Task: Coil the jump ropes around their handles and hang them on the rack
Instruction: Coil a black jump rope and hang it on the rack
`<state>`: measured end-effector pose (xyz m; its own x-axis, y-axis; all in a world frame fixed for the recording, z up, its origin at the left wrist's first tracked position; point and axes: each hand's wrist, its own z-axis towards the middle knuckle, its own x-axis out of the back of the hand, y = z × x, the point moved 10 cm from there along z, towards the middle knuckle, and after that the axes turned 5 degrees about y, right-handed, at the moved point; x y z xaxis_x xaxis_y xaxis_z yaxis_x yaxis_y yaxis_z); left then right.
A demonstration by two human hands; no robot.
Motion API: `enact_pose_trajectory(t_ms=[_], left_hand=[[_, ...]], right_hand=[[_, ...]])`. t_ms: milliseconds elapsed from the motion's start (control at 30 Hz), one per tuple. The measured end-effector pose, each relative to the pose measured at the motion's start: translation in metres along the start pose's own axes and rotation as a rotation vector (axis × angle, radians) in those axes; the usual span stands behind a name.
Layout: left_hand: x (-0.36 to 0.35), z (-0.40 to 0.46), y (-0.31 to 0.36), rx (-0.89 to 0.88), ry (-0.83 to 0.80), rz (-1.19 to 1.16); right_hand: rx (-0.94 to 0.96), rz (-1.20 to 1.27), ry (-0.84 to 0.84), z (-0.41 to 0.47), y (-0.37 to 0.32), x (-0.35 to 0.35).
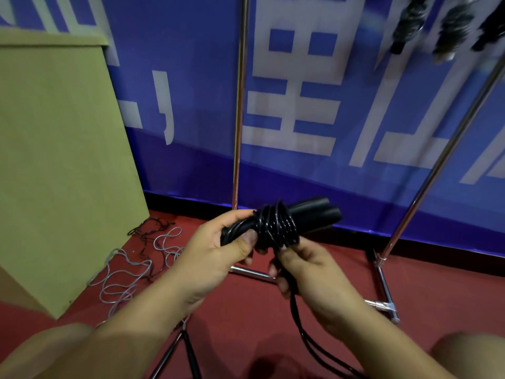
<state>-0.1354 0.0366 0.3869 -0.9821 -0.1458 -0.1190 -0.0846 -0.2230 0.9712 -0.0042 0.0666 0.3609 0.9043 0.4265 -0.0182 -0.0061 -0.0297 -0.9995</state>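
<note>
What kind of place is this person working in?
Probably a gym or sports storeroom, though that is a guess. A blue banner with large white characters hangs behind a metal rack that holds coiled jump ropes, loose ropes lie on the red floor, and a cardboard box stands on the left.

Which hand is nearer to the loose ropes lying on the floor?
Left. The left hand, gripping the black handles, is just right of the loose ropes; the right hand is farther right, beyond it.
</note>
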Motion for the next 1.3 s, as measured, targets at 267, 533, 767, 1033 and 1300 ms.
enact_pose_trajectory(t_ms=[267, 533, 767, 1033, 1300], left_hand=[[0.006, 0.004, -0.007, -0.027, 0.123, 0.182], [0.007, 0.007, 0.002, -0.164, 0.229, 0.636], [0.016, 0.011, 0.004, -0.165, 0.238, 0.909], [0.035, 0.014, -0.009, -0.068, 0.226, 1.099], [0.016, 0.008, -0.038, 0.004, -0.036, 1.237]], right_hand=[[-0.011, -0.183, -0.1, -0.011, 0.017, -0.026], [-0.063, -0.24, -0.161, -0.011, 0.021, -0.032], [-0.123, -0.257, -0.154, -0.009, 0.02, -0.023], [-0.06, -0.592, -0.192, -0.018, 0.01, -0.011], [0.252, -0.997, 0.055, -0.012, -0.026, 0.019]])
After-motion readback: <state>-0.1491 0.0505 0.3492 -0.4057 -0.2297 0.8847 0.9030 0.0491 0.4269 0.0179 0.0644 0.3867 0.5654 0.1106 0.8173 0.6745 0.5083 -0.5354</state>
